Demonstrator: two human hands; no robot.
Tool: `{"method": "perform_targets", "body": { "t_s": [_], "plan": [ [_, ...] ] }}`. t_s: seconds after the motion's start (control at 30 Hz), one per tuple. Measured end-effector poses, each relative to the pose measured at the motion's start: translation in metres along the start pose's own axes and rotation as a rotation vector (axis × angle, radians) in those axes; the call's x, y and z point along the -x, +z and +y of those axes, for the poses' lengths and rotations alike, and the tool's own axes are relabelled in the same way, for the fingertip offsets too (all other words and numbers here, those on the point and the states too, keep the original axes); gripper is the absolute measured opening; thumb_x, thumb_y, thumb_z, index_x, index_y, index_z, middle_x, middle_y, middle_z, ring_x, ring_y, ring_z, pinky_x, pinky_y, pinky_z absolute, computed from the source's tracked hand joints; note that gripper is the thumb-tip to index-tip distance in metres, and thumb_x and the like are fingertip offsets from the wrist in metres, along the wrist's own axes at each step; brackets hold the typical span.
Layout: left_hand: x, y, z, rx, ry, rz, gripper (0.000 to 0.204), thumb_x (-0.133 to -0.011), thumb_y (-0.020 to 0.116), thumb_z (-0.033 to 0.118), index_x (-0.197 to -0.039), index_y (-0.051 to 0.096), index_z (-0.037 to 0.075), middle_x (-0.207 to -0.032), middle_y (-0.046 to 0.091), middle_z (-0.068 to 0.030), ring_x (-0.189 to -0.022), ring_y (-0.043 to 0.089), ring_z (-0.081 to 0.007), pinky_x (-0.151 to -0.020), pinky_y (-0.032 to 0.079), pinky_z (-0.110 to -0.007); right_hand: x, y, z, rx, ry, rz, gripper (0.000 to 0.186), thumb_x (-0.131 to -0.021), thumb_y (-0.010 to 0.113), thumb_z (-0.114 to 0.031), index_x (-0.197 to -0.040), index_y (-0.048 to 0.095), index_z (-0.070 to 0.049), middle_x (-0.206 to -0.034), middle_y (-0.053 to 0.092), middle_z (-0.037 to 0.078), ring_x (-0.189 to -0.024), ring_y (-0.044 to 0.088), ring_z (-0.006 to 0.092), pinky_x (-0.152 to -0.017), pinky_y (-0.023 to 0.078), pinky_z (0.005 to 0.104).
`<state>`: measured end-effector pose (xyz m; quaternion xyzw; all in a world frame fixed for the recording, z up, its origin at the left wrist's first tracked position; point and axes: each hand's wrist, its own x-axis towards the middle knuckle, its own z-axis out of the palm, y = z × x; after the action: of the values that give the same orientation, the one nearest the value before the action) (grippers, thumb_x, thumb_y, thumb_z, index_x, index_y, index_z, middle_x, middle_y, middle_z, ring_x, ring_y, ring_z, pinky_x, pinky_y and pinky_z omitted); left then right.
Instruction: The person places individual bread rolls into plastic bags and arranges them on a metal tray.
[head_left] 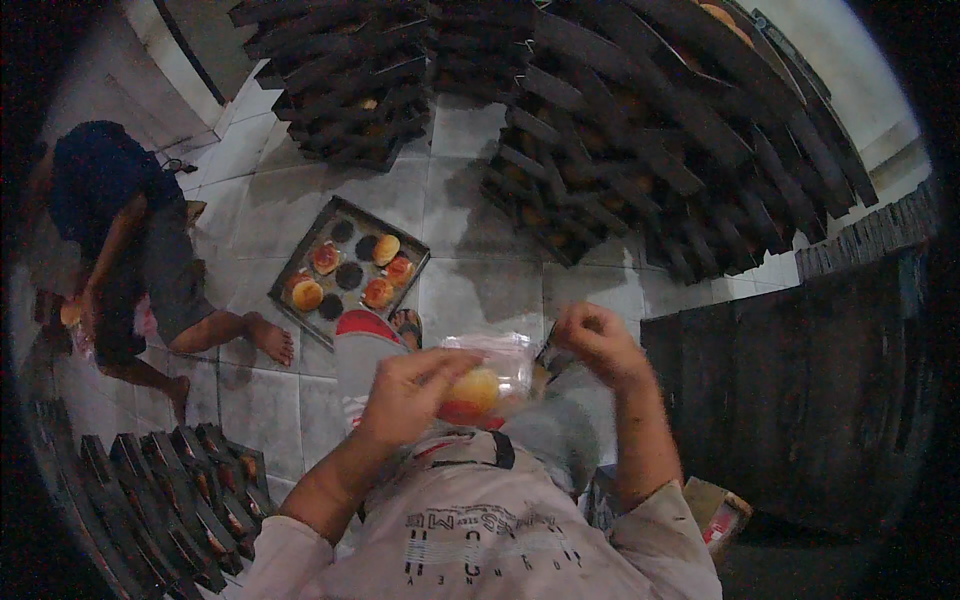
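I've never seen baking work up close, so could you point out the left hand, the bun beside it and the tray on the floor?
Left hand (414, 392): head view, back of the hand.
Bun (476, 391): head view, golden top.
Tray (303, 246): head view, left rim.

Dark lettering (472, 541), pale shirt (480, 487) front

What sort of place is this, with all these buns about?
Probably a bakery's packing area: round buns sit on a dark tray on the floor, stacked trays stand beyond, and a clear bag with a bun is at the person's left hand.
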<state>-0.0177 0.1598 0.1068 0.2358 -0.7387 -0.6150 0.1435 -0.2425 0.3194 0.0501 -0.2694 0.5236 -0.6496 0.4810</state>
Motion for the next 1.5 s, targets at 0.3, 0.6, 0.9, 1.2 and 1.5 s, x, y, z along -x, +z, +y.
{"method": "perform_targets", "body": {
  "t_s": [0.3,0.6,0.9,1.2,1.5],
  "plan": [
    [-0.003,0.007,-0.013,0.012,-0.071,-0.099,0.015,-0.084,0.058,0.013,-0.084,0.066,0.000,-0.081,0.066,-0.0093,-0.074,0.062,-0.0131,-0.069,0.048,-0.027,-0.010,0.046,-0.021,0.370,0.182,-0.106,0.014,-0.079,0.067,-0.010,-0.088,0.058,-0.002,-0.087,0.059,0.002,-0.085,0.054,0.0101,-0.076,0.045,0.0254],
    [-0.009,-0.005,-0.003,-0.322,0.199,-0.244,0.016,-0.076,0.064,0.015,-0.086,0.065,0.003,-0.073,0.062,-0.0116,-0.067,0.059,-0.0249,-0.061,0.046,-0.033,-0.013,0.082,-0.027,0.118,0.373,-0.417,0.018,-0.081,0.068,-0.014,-0.080,0.051,-0.006,-0.076,0.051,-0.004,-0.075,0.047,0.0056,-0.067,0.038,0.0217],
    [-0.002,-0.006,-0.005,0.178,-0.115,0.012,0.018,-0.087,0.057,0.016,-0.093,0.065,0.000,-0.082,0.066,-0.0078,-0.079,0.062,-0.0150,-0.072,0.048,-0.027,0.006,-0.013,-0.021,0.054,0.239,-0.109,0.023,-0.080,0.066,-0.017,-0.083,0.048,-0.004,-0.082,0.046,0.000,-0.076,0.047,0.0109,-0.067,0.040,0.0266],
    [-0.005,0.003,-0.016,-0.163,0.028,-0.072,0.020,-0.085,0.059,0.017,-0.092,0.065,-0.001,-0.079,0.066,-0.0117,-0.073,0.064,-0.0186,-0.068,0.049,-0.030,-0.015,0.061,-0.026,0.476,-0.016,-0.185,0.022,-0.079,0.069,-0.020,-0.091,0.066,-0.002,-0.087,0.064,0.006,-0.080,0.059,0.0129,-0.076,0.046,0.0260],
    [-0.005,-0.002,-0.004,-0.251,0.071,-0.108,0.017,-0.079,0.062,0.014,-0.092,0.066,0.003,-0.079,0.064,-0.0148,-0.073,0.063,-0.0248,-0.066,0.048,-0.032,-0.017,0.084,-0.018,0.310,0.116,-0.125,0.020,-0.077,0.072,-0.018,-0.077,0.059,-0.003,-0.077,0.060,0.002,-0.070,0.052,0.0073,-0.063,0.042,0.0236]
  ]
}}
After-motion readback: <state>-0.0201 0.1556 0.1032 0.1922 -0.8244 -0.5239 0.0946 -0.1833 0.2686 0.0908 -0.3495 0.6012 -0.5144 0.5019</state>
